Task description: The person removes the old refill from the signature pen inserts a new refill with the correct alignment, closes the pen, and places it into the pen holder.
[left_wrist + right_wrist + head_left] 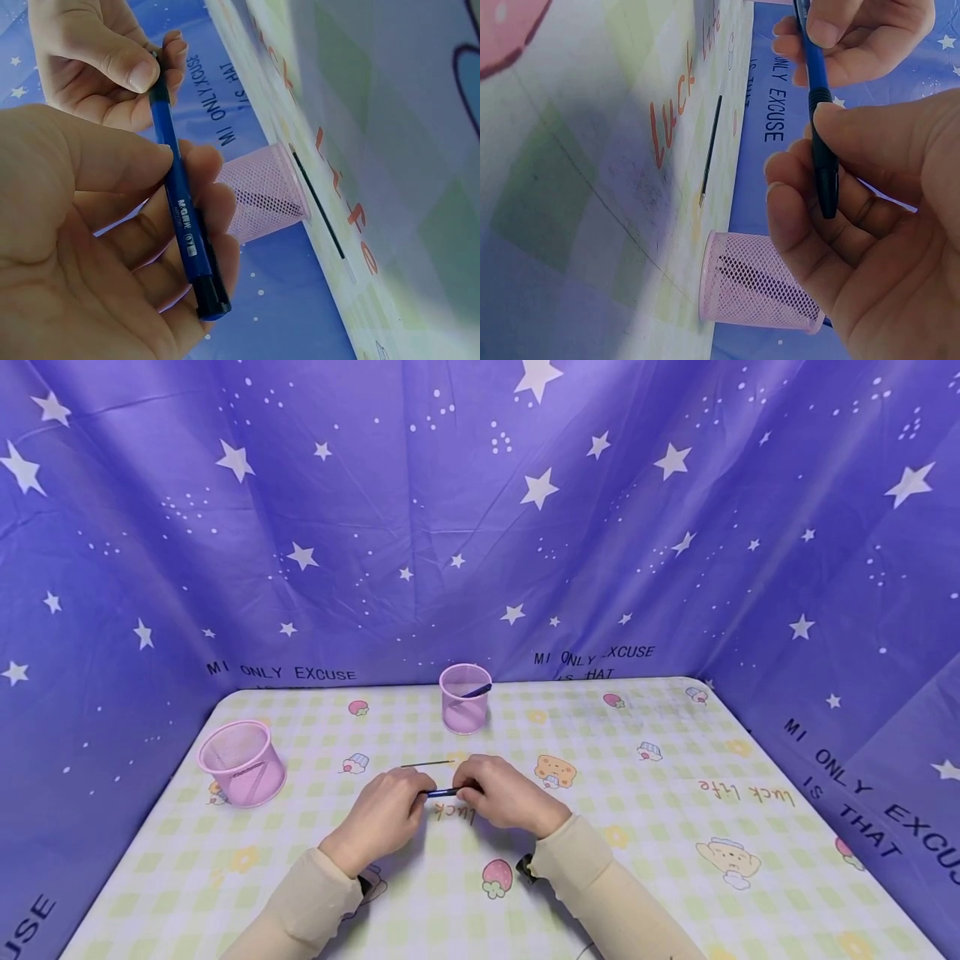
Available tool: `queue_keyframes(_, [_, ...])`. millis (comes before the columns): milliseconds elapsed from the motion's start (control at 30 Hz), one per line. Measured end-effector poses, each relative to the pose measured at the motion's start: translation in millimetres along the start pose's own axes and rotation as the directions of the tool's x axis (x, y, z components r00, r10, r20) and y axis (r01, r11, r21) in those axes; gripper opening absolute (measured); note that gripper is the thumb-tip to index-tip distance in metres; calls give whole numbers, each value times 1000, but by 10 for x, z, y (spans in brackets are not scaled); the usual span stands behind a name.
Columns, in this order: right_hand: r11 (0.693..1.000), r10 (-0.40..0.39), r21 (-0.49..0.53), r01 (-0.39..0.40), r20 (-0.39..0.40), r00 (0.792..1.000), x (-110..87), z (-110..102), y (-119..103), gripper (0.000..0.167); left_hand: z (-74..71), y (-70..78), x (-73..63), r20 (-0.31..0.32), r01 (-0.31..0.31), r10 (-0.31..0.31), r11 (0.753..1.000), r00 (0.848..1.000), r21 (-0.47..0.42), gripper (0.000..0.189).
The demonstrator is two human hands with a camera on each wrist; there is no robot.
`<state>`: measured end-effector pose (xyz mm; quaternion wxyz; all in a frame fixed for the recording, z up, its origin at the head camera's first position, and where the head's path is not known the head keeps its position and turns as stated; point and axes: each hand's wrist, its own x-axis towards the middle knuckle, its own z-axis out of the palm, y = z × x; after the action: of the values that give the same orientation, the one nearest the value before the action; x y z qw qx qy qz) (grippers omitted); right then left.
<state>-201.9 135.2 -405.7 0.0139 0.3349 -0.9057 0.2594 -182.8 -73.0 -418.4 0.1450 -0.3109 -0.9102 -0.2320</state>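
Both hands hold one blue ballpoint pen (178,176) between them, just above the table's middle. My left hand (392,806) grips the pen's blue barrel and black rear end, thumb on top and fingers beneath. With thumb and curled fingers my right hand (504,793) pinches the black grip section (822,131) near the pointed tip. On the cloth beyond the hands lies a thin dark pen refill (427,764), its metal tip towards the right. A pink mesh pen cup (465,714) stands behind it with a dark pen (477,691) leaning inside.
At the left of the table is a second pink mesh cup (243,777), with a thin dark item seen through its mesh. A checked tablecloth (660,802) with cartoon prints covers the table. Purple star-patterned curtains (420,510) hang around the back and sides.
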Motion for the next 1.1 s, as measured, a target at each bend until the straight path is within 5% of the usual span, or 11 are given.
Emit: queue_keyframes(1100, [1000,-20,-14,20,9,1000,-10,-3,-19,9,-14,5,9,-82,1,-1,1000,997,8,24])
